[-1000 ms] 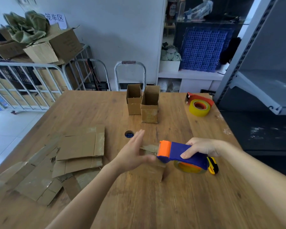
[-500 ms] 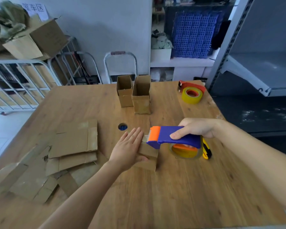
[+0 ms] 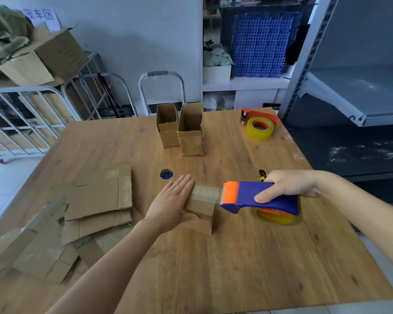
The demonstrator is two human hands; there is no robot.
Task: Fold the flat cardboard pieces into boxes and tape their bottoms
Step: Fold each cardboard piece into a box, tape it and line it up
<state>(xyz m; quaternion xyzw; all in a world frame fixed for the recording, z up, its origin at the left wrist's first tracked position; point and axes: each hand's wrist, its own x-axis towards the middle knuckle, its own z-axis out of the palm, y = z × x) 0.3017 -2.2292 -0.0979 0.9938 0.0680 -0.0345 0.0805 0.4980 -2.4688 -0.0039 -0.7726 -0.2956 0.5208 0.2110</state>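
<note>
A small folded cardboard box (image 3: 202, 209) lies bottom-up at the middle of the wooden table (image 3: 247, 257). My left hand (image 3: 171, 203) presses flat on its left side, thumb along the near face. My right hand (image 3: 286, 183) grips a blue and orange tape dispenser (image 3: 259, 197) with a yellow roll. Its orange head sits at the box's right edge, and a strip of clear tape (image 3: 205, 192) runs across the box's top. Two finished boxes (image 3: 180, 129) stand upright farther back. Flat cardboard pieces (image 3: 100, 196) lie stacked to the left.
A second, red dispenser with yellow tape (image 3: 260, 123) rests at the far right corner. A yellow-black utility knife (image 3: 262, 174) lies behind my right hand. A round hole (image 3: 166, 174) pierces the table. Metal racks, a stool and shelving surround the table.
My right hand has drawn the dispenser rightward across the box, laying tape over its top. My left hand has come down from hovering and now presses on the box's left side.
</note>
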